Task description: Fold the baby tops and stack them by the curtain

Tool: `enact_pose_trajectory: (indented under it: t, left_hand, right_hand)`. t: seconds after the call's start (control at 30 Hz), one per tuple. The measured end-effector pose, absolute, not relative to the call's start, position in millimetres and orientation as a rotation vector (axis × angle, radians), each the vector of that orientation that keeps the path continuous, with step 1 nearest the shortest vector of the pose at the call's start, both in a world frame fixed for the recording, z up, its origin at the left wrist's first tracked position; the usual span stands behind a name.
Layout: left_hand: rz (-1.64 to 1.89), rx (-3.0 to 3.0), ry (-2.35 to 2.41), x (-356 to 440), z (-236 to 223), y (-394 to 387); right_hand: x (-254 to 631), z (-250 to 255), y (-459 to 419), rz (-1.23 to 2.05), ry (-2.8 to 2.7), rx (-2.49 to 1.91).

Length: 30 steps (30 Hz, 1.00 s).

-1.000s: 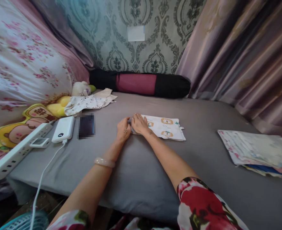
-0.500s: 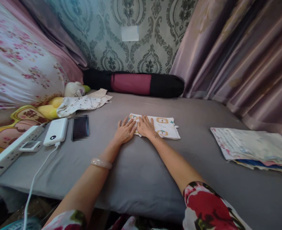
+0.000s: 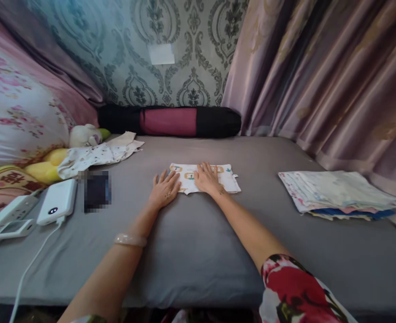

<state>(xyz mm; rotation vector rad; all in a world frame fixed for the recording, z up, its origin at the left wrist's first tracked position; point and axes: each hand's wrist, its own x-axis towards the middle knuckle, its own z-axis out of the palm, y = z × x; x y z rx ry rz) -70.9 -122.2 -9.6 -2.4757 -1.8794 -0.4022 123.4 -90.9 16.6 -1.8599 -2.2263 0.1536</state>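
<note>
A white cloth (image 3: 230,183) with orange and green prints lies folded on the grey bed sheet (image 3: 198,242), a small tag at its right edge. Pressed flat on its middle is my right hand (image 3: 207,179), fingers stretched forward. My left hand (image 3: 165,190) rests at the cloth's left edge with its fingers spread, partly on the sheet. Neither hand grips anything. Part of the cloth is hidden under the right hand.
At the right lies a stack of folded cloths (image 3: 339,193). On the left are a white power bank (image 3: 57,202) with a cable, a power strip (image 3: 11,217), a blurred dark object (image 3: 97,190) and a spotted cloth (image 3: 97,157). A black and maroon roll (image 3: 169,121) lies along the wall.
The view has turned to the right, so everything sits farther left. My right hand has slid rightward over the cloth, widening the gap between my hands and baring more print.
</note>
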Motion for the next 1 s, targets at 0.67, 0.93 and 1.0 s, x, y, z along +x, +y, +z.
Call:
enact_pose_trajectory:
  t: [0.67,0.93,1.0]
  left_hand:
    - [-0.389,-2.482,-1.912,-72,-12,-121]
    - [-0.383,-2.471,-1.903,-72,-12,-121]
    - [-0.387,-2.473,-1.893,-73,-13,-121]
  right_hand:
    - [146,14,-91,0.297,-2.218,-1.924]
    - [170,8,-95,0.175,-2.196,-1.958]
    - [171,5,-96,0.148,-2.195,-1.943]
